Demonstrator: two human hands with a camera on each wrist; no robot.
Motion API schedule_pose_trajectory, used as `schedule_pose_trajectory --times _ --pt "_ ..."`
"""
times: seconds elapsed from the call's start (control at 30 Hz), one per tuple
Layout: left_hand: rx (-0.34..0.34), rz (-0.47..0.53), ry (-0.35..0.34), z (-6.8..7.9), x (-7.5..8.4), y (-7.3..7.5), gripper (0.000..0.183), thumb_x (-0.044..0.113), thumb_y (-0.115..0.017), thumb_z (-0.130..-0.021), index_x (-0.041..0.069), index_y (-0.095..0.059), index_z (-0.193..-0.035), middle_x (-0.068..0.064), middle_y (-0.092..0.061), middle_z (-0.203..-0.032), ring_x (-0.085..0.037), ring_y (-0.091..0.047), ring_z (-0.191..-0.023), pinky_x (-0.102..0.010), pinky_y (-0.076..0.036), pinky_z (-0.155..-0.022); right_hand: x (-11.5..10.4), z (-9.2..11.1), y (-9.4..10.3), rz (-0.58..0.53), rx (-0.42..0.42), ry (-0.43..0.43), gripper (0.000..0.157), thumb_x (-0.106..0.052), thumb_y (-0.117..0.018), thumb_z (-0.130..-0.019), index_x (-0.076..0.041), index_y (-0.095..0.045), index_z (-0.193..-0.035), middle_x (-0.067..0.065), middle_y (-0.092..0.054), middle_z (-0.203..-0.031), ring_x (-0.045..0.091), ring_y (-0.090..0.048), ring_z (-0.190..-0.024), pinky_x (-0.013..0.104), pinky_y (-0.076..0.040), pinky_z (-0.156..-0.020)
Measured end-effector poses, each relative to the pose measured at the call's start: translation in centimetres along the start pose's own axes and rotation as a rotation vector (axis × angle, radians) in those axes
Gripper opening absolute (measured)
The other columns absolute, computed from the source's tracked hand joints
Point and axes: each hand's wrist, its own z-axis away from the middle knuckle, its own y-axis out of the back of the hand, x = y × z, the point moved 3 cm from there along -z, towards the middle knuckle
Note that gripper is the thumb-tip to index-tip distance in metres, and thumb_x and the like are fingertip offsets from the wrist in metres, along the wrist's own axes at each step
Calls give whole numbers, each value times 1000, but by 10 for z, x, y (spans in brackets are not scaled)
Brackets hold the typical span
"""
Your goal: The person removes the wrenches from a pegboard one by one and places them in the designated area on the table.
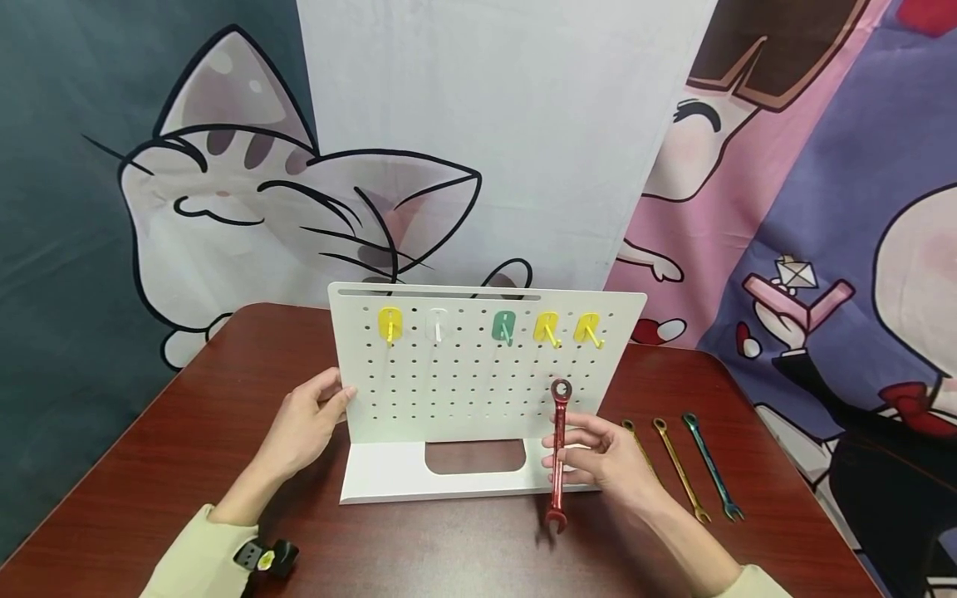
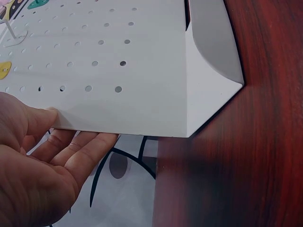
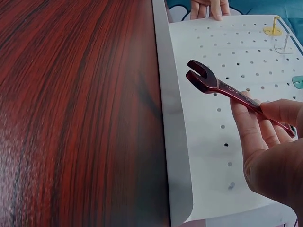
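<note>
A white pegboard stand (image 1: 441,428) stands on the table, with yellow hooks (image 1: 390,324), a white hook (image 1: 438,325) and a green hook (image 1: 504,325) along its upper part. My left hand (image 1: 302,428) grips the board's left edge; in the left wrist view the thumb (image 2: 45,118) lies on the front face and the fingers go behind. In front of the board's lower right, my right hand (image 1: 609,465) pinches a red combination wrench (image 1: 559,423) between thumb and fingers. It is near upright, ring end up, open-end jaw down, apart from the hooks.
Right of the right hand, a teal wrench (image 1: 710,465) and a gold wrench (image 1: 676,465) lie on the brown table (image 1: 419,548). Another gold wrench (image 1: 630,426) is partly hidden by that hand. A cartoon-printed cloth (image 1: 493,124) hangs behind the table.
</note>
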Motion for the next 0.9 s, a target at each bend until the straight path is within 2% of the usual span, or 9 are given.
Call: schedule_pose_trajectory --times 0.33,0.67,0.77,0.9 --pt "-2 -1 -1 -1 0 1 8 12 -60 -109 6 -65 -111 -11 -76 -103 -24 -67 -87 -36 -63 -80 3 2 7 -25 34 -12 51 7 -71 -93 9 -53 -142 7 -80 -104 22 -80 -89 43 -65 -81" --pt "-3 6 -3 0 -1 1 10 12 -59 -109 5 -65 -115 -14 -77 -108 -23 -71 -90 -38 -64 -82 5 5 13 10 93 -39 59 7 -70 -93 17 -44 -145 7 -80 -102 21 -80 -86 42 -66 -78" --pt "-3 1 -1 -1 -1 1 9 12 -59 -109 6 -65 -113 -13 -76 -104 -24 -69 -88 -36 -63 -80 6 6 16 6 89 -38 55 8 -70 -93 14 -48 -143 6 -80 -102 21 -80 -86 43 -66 -78" --pt "-3 -3 -2 0 0 1 8 12 -59 -109 6 -64 -110 -11 -75 -100 -25 -67 -86 -35 -62 -80 7 8 20 -14 70 -29 45 8 -70 -93 3 -59 -137 5 -80 -101 21 -80 -87 44 -65 -78"
